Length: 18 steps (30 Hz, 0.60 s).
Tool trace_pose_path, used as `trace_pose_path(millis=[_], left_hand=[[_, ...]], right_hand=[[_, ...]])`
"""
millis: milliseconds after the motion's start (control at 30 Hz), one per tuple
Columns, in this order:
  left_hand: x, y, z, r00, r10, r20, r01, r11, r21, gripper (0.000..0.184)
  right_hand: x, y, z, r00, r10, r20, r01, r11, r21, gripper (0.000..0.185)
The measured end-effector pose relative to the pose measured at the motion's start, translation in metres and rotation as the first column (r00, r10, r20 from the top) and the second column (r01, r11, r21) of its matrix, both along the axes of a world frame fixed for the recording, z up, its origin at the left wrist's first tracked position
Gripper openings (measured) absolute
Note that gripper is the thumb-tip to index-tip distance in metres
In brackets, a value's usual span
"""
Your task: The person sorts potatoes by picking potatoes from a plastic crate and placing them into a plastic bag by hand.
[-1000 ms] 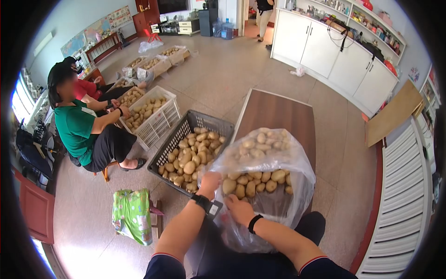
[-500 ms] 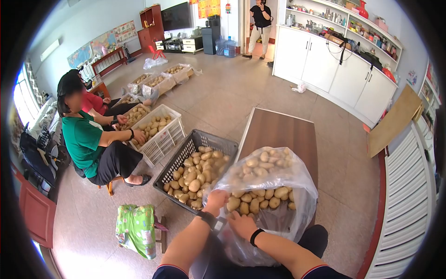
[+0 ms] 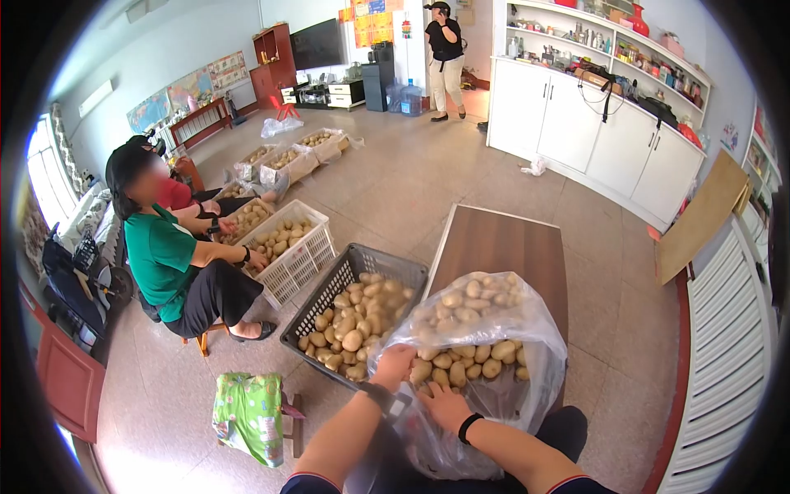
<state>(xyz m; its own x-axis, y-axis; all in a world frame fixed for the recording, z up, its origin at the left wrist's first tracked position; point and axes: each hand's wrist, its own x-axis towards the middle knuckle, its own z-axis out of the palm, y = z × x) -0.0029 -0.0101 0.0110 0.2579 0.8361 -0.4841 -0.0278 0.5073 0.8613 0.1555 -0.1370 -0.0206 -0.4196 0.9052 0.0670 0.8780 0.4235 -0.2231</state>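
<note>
A clear plastic bag [image 3: 539,375] lined inside its container holds rows of potatoes [image 3: 485,359] directly in front of me. My left hand [image 3: 397,368] is closed on the bag's left edge, beside the black crate. Just to its right, my right hand [image 3: 444,407] reaches palm down over the bag's near side. Its fingers are somewhat spread and their tips are by the nearest potatoes; no potato shows in its grasp. On the left, a black plastic crate [image 3: 298,323] is filled with loose potatoes [image 3: 354,321]. Part of the bag's film is folded over the far potatoes.
A brown wooden table [image 3: 502,239] stands beyond the bag. At left, a person in green [image 3: 169,255] sits by a white crate [image 3: 304,267] of potatoes, another person in red behind. A stool with a green cover [image 3: 248,418] is near my left. Someone stands at the doorway [image 3: 446,62].
The view has tilted slightly, so everything sits a little lower. My right hand has shifted slightly right; my left keeps its hold on the bag. The person at the doorway has changed stance.
</note>
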Motion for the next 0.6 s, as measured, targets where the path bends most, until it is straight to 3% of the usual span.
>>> trace_pose_path(millis=[233, 600], left_hand=[[0.005, -0.005, 0.018, 0.997, 0.005, 0.075, -0.001, 0.998, -0.061, 0.005], [0.005, -0.006, 0.02, 0.994, -0.006, 0.11, 0.009, 1.0, -0.03, 0.01]], right_hand=[[0.001, -0.003, -0.008, 0.999, 0.006, 0.039, -0.007, 1.0, 0.023, 0.044], [0.002, -0.005, -0.004, 1.0, 0.018, 0.021, -0.018, 1.0, 0.004, 0.05]])
